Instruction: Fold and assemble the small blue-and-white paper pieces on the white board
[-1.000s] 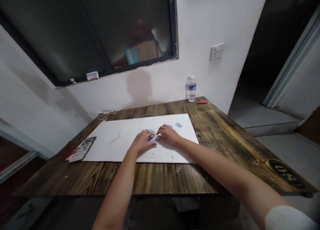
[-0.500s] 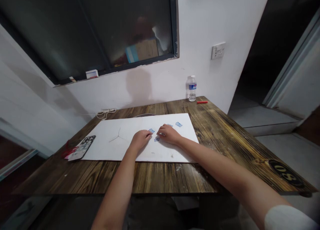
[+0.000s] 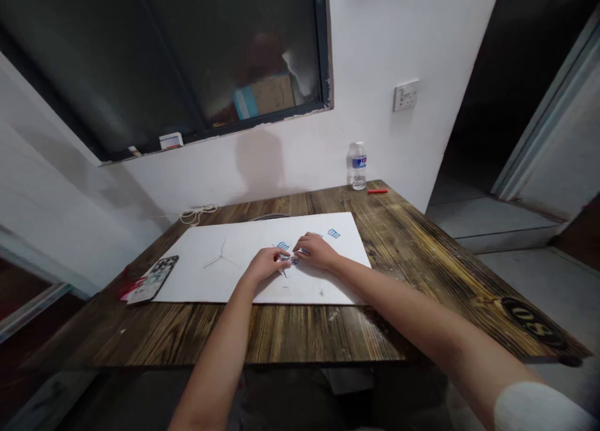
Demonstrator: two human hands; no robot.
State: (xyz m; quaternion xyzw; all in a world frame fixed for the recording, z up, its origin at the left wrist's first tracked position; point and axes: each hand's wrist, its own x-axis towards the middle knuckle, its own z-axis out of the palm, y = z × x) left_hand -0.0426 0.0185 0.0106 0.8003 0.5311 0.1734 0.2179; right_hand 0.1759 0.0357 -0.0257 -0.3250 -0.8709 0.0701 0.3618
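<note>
My left hand (image 3: 266, 264) and my right hand (image 3: 319, 252) lie close together over a white board (image 3: 192, 281). The left thumb and forefinger bend towards each other, with a bit of blue and a thin dark line showing at their tips. My right hand curls with its fingertips down beside a small blue-and-dark piece (image 3: 294, 260); what it grips is too small to tell. Just beyond the left fingers is a blue striped piece (image 3: 282, 246). Another blue striped piece (image 3: 334, 233) lies at the board's far right, and one more is partly hidden behind my right hand.
On the board's left are thin dark lines (image 3: 222, 256) and a patterned phone-like slab (image 3: 157, 280). A white cord (image 3: 199, 214), a water bottle (image 3: 359, 167) and a red stick-like object (image 3: 377, 191) sit along the back of the wooden table (image 3: 412, 256).
My left hand has shifted slightly downward and right, its fingertips now nearer the small piece by my right hand. A dark line has appeared by the left fingertips. My right hand has barely moved.
</note>
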